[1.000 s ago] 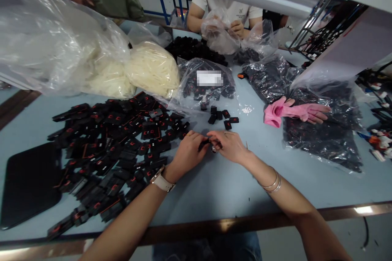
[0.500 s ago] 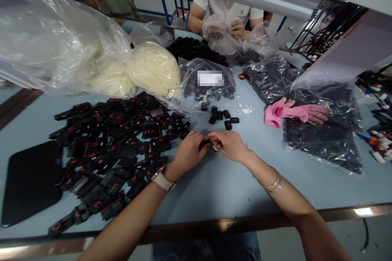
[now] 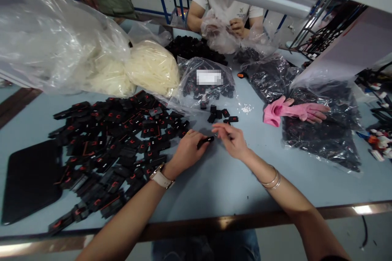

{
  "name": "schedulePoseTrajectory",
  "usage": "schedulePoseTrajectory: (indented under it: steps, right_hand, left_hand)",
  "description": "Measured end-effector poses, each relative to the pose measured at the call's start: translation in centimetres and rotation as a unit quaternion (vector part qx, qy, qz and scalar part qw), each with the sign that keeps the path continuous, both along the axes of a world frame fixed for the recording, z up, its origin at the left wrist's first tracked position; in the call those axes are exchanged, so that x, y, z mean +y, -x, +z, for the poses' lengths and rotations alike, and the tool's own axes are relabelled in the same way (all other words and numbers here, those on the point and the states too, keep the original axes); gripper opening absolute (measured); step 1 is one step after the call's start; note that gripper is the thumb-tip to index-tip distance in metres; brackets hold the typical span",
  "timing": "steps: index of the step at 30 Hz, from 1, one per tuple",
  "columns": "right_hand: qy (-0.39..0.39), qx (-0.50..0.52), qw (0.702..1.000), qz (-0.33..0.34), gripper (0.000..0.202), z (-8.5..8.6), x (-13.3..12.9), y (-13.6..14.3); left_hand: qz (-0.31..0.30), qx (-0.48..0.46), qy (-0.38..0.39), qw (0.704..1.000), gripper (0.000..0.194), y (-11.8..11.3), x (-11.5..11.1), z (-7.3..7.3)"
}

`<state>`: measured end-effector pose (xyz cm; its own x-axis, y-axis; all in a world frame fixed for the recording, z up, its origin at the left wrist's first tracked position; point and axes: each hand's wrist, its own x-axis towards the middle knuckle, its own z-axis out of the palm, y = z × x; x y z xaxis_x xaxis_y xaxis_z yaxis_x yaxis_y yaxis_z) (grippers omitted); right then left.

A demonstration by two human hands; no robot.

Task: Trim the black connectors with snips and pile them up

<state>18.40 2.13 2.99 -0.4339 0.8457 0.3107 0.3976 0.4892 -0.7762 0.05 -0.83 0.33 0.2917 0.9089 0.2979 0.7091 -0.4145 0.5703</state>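
My left hand (image 3: pixel 190 147) is closed around a small black plastic connector (image 3: pixel 207 140), whose end sticks out past the fingertips to the right. Just beside that end, my right hand (image 3: pixel 232 140) is raised with its fingers stretched and slightly apart, and I see nothing in it. A large heap of black connectors with red-orange clips (image 3: pixel 116 130) lies to the left of my hands. Beyond my right hand sit several loose black connectors (image 3: pixel 219 115). Tiny white pieces (image 3: pixel 246 109) are scattered a little farther right.
Clear bags of cream-coloured parts (image 3: pixel 154 67) stand at the back left. A labelled bag of black parts (image 3: pixel 206 89) lies ahead. Pink gloves (image 3: pixel 295 111) rest on bagged black parts (image 3: pixel 321 142). A black tray (image 3: pixel 32 181) lies left. Across the table, a co-worker (image 3: pixel 226 12) handles a clear bag.
My right hand has let go of the connector end, moved slightly right and opened its fingers. The left hand keeps its hold, and the connector's end now shows.
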Motion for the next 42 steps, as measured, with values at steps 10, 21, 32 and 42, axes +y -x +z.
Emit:
schedulePoseTrajectory:
  steps: [10, 21, 32, 42]
  right_hand:
    - [0.132, 0.088, 0.982, -0.101, 0.05, -0.9, -0.5, 0.7]
    - [0.085, 0.008, 0.993, -0.078, 0.04, -0.4, -0.9, 1.2]
    - [0.045, -0.048, 0.995, -0.074, 0.037, -0.1, -0.9, 1.4]
    - [0.056, -0.006, 0.994, -0.096, 0.039, -0.7, -1.0, 1.2]
  left_hand:
    - [0.001, 0.008, 0.005, 1.0, 0.005, 0.0, 0.0, 0.0]
    - [-0.003, 0.012, -0.016, 1.0, 0.008, -0.1, 0.0, 0.0]
    - [-0.014, 0.007, -0.019, 1.0, 0.008, -0.2, -0.1, 0.0]
    - [-0.006, 0.016, -0.013, 1.0, 0.009, -0.2, 0.0, 0.0]
